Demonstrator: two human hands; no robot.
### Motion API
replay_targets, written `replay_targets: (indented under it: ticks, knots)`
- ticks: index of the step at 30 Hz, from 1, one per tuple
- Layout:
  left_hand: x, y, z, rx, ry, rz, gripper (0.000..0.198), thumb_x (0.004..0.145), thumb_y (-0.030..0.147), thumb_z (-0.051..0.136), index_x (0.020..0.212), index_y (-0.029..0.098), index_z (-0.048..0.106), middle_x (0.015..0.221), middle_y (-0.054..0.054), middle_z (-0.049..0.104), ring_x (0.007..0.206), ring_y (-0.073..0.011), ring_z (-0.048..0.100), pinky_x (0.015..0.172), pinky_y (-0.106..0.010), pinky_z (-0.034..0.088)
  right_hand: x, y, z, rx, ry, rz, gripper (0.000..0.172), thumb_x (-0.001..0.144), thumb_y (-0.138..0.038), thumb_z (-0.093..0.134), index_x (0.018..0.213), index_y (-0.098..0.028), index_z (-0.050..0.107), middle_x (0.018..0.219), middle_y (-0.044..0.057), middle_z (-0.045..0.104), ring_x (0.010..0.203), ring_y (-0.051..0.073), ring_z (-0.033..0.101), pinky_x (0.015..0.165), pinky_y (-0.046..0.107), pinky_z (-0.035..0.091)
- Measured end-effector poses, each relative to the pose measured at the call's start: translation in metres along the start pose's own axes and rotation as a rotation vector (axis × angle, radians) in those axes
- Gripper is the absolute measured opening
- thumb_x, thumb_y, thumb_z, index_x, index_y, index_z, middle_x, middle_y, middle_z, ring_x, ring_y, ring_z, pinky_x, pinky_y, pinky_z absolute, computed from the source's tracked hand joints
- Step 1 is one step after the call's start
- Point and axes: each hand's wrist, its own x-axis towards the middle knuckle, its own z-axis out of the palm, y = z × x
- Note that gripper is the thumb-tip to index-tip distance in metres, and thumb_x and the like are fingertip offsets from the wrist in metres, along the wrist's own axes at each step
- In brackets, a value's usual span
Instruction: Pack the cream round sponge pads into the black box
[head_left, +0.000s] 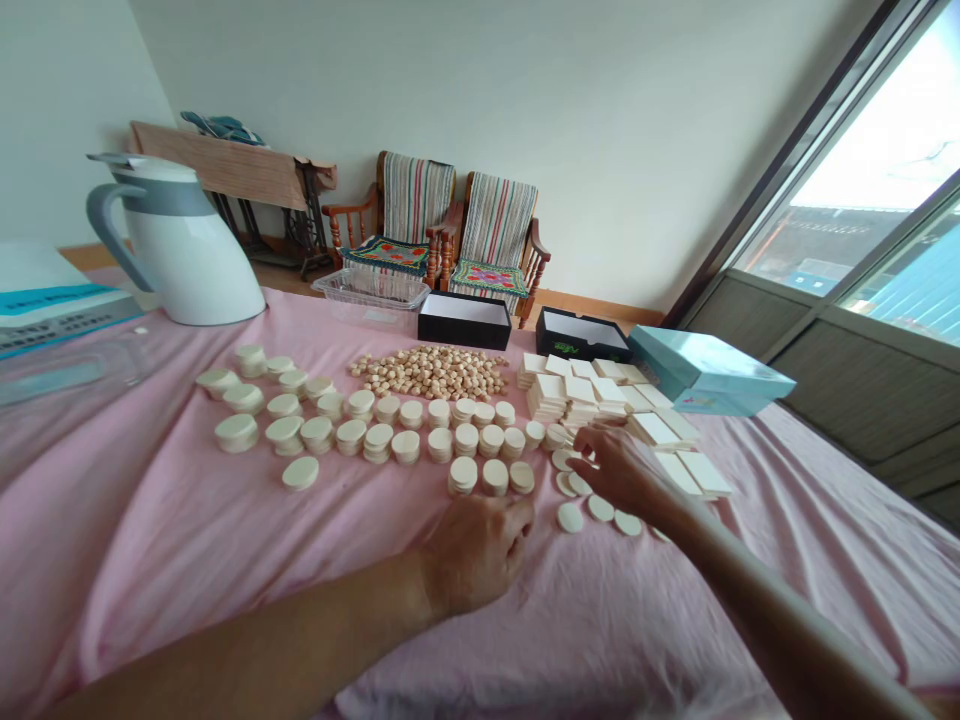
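Rows of stacked cream wooden discs [375,420] cover the pink cloth [187,540]. My left hand [472,550] rests on the cloth with its fingers curled under, just below three short disc stacks [491,476]; what it holds, if anything, is hidden. My right hand [619,468] reaches over several loose single discs [598,508], fingers bent down onto them near the stacks of cream rectangular tiles [592,395]. A heap of small wooden beads [431,372] lies behind the discs.
A white jug [180,245] stands at the back left beside a clear tray [371,292]. Two black boxes [465,320] and a light blue box [705,370] sit along the far edge. Two wooden chairs [450,235] stand by the wall, a window at right.
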Motion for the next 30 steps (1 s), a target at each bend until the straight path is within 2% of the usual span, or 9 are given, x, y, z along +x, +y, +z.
replay_targets:
  ticks: [4,7,14,21,23,26,30]
  knots:
    - [0.001,0.0,0.001,-0.016,0.009,-0.001,0.011,0.081,0.012,0.046,0.079,0.019,0.055,0.074,0.0,0.064,0.065,-0.0133,0.059,0.056,-0.024,0.034,-0.009,-0.012,0.022,-0.104,0.107,0.134,0.019,0.083,-0.035,0.05,0.086,-0.017,0.055,0.081,0.008,0.063,0.073,0.019,0.057,0.058,0.026,0.03]
    - [0.001,0.001,0.001,-0.01,0.001,-0.008,0.011,0.081,0.012,0.046,0.075,0.018,0.053,0.072,0.0,0.062,0.063,-0.0126,0.057,0.055,-0.024,0.033,-0.009,-0.021,0.031,-0.178,0.145,0.196,0.024,0.083,-0.041,0.047,0.088,-0.018,0.054,0.084,0.008,0.063,0.077,0.021,0.057,0.056,0.028,0.027]
    - [0.001,0.001,-0.002,0.013,0.0,0.004,0.01,0.081,0.013,0.047,0.073,0.018,0.05,0.07,0.001,0.06,0.061,-0.012,0.055,0.054,-0.024,0.032,-0.004,-0.028,0.032,-0.21,0.15,0.233,0.019,0.083,-0.037,0.046,0.084,-0.019,0.053,0.082,0.007,0.062,0.077,0.021,0.058,0.055,0.028,0.025]
    - [0.001,0.001,-0.002,0.003,-0.008,-0.012,0.009,0.081,0.014,0.046,0.077,0.018,0.053,0.074,0.0,0.063,0.064,-0.0133,0.058,0.055,-0.024,0.034,-0.01,-0.016,0.032,-0.077,0.241,0.223,0.012,0.076,-0.031,0.051,0.078,-0.019,0.05,0.075,0.005,0.06,0.067,0.018,0.055,0.055,0.027,0.029]
    - [0.0,0.002,-0.002,-0.008,-0.015,-0.014,0.01,0.082,0.015,0.046,0.081,0.019,0.055,0.076,-0.001,0.064,0.065,-0.014,0.059,0.056,-0.024,0.035,-0.01,-0.014,0.025,0.032,0.289,0.178,0.011,0.075,-0.029,0.053,0.079,-0.019,0.05,0.075,0.004,0.06,0.066,0.017,0.054,0.057,0.026,0.032]
    - [0.0,0.001,-0.003,0.002,-0.028,-0.011,0.012,0.081,0.015,0.046,0.083,0.019,0.058,0.078,-0.002,0.066,0.066,-0.0153,0.06,0.056,-0.025,0.036,0.002,-0.018,0.01,0.227,0.331,-0.005,0.009,0.075,-0.025,0.052,0.082,-0.02,0.052,0.076,0.002,0.059,0.067,0.014,0.053,0.06,0.025,0.037]
    - [0.0,0.001,-0.003,0.007,-0.027,-0.001,0.013,0.08,0.013,0.047,0.084,0.018,0.058,0.078,-0.002,0.065,0.066,-0.0155,0.059,0.057,-0.025,0.037,0.04,-0.029,0.0,0.361,0.269,-0.247,0.012,0.072,-0.021,0.055,0.084,-0.019,0.055,0.078,0.001,0.06,0.068,0.012,0.053,0.064,0.023,0.04]
